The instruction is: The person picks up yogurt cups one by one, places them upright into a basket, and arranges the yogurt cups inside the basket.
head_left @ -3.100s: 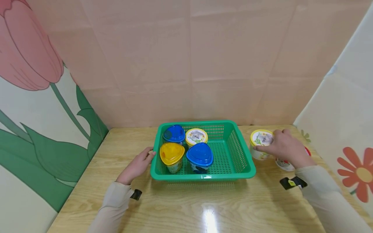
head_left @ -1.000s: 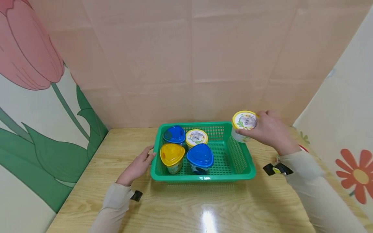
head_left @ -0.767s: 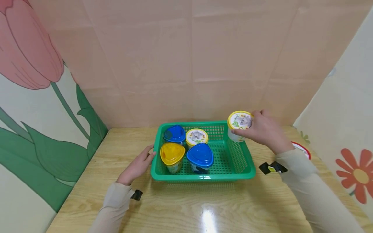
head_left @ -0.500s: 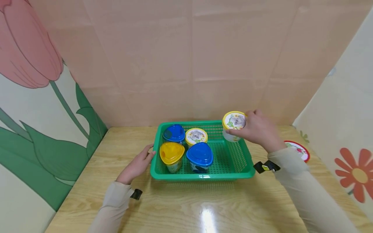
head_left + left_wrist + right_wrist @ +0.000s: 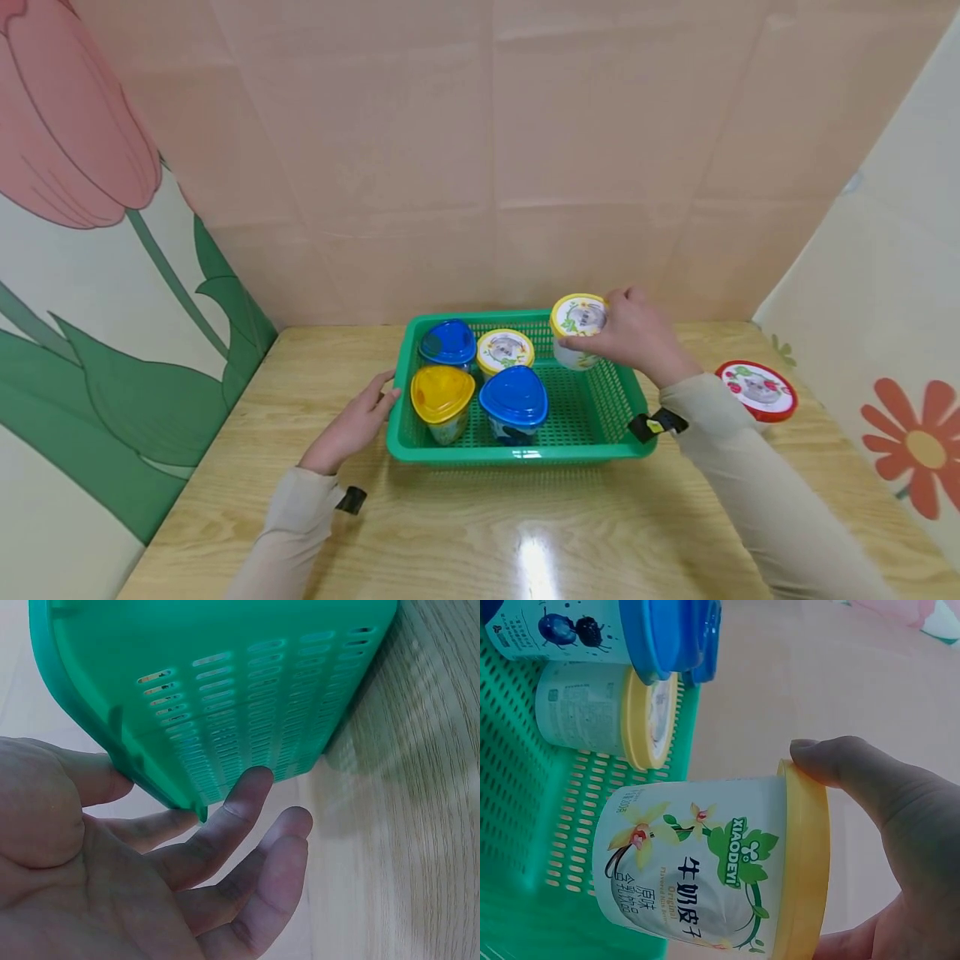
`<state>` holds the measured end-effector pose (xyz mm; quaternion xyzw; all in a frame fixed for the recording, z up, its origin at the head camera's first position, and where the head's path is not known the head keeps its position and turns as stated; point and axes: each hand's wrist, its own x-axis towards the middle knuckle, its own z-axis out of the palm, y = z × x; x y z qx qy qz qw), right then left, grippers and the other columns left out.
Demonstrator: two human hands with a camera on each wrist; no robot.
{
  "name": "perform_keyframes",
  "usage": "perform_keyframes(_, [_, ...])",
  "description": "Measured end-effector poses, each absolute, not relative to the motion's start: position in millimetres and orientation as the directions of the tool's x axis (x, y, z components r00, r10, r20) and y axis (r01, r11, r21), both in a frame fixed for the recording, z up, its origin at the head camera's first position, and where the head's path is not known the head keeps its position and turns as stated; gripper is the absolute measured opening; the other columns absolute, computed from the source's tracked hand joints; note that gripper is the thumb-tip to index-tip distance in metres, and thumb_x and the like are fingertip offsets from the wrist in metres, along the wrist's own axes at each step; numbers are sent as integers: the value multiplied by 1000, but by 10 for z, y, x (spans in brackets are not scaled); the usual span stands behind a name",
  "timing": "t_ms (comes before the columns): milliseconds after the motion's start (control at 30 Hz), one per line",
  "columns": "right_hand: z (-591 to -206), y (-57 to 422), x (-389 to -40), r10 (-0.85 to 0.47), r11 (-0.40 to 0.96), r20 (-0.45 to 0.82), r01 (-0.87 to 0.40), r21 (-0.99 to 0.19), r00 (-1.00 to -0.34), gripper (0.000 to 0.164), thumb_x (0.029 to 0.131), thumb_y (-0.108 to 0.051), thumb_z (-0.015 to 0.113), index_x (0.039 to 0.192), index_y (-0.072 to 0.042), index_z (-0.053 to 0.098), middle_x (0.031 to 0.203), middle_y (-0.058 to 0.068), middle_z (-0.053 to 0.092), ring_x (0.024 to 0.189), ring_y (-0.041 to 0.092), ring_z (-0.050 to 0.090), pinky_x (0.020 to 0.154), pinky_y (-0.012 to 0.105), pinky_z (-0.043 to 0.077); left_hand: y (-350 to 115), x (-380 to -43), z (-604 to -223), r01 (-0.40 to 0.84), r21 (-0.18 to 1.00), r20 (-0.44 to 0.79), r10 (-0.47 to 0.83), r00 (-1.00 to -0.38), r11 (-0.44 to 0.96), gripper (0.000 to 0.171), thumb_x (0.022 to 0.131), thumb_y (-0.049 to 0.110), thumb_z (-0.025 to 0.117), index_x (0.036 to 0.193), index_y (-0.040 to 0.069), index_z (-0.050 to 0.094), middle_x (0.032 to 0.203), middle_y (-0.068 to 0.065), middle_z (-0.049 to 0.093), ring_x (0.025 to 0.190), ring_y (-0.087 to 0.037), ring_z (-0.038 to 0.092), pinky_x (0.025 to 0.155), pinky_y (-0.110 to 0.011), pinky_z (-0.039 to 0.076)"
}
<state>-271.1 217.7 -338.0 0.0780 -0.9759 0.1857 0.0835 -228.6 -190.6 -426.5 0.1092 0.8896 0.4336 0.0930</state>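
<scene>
My right hand [image 5: 637, 337] grips a white tub with a yellow lid [image 5: 576, 352] by its lid, thumb on one side and fingers on the other. In the right wrist view this tub [image 5: 694, 862] has yellow flowers and green leaves printed on it. It hangs over the back right part of a green basket [image 5: 521, 455]. At the basket's left rim, my left hand [image 5: 356, 425] holds the edge between thumb and index finger; its other fingers lie loose beside the perforated wall [image 5: 247, 697]. A second yellow-lidded tub [image 5: 506, 351] stands in the basket.
Two cups with blue lids [image 5: 514, 395] and one with a yellow lid [image 5: 443, 393] fill the basket's left half. A red-lidded tub [image 5: 757, 388] stands on the wooden table [image 5: 420, 533] right of the basket. Walls enclose the table's back and sides.
My right hand has lifted the yellow-lidded tub off the table and carried it left over the basket, uncovering the red-lidded tub. The left hand has stayed at the basket's rim.
</scene>
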Motion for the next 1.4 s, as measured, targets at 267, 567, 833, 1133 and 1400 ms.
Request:
perform_keyframes(267, [-3518,2134,-2807,-122,923,141,-164,-348,-983,90,71,-69,78,114,7,56,106,20,50,86,33,50,64,39,44,-1905,-2280,-4262,120,787,-63,273,-960,605,52,111,34,33,156,10,27,112,-12,66,103,-26,64,91,-49,50])
perform_keyframes(567, [-3623,2077,-2878,-124,939,68,-140,-314,-990,93,71,-71,76,115,8,53,107,22,49,85,33,53,63,40,47,-1898,-2278,-4260,123,792,-63,279,-958,599,53,111,35,33,157,11,26,115,-12,66,106,-27,64,96,-54,47])
perform_keyframes(833, [-3647,2051,-2915,-121,945,7,-117,-305,-993,88,71,-72,75,108,7,56,106,21,49,82,30,52,58,36,44,-1882,-2291,-4239,118,789,-64,272,-960,603,52,111,34,32,157,11,26,114,-12,66,105,-26,65,97,-54,48])
perform_keyframes(1133, [-3732,2064,-2963,-127,937,-77,-94,-337,-989,84,73,-68,76,110,5,56,107,20,46,84,30,54,64,39,48,-1882,-2282,-4240,96,799,-82,266,-960,594,52,111,34,33,157,12,27,116,-12,65,107,-27,64,99,-55,46])
perform_keyframes(1400, [-3773,2023,-2989,-147,943,-109,-106,-315,-983,84,75,-65,77,112,7,55,105,20,46,82,29,55,66,41,49,-1886,-2276,-4243,91,799,-87,264,-961,595,51,111,34,33,156,12,27,115,-11,65,106,-26,64,98,-54,47])
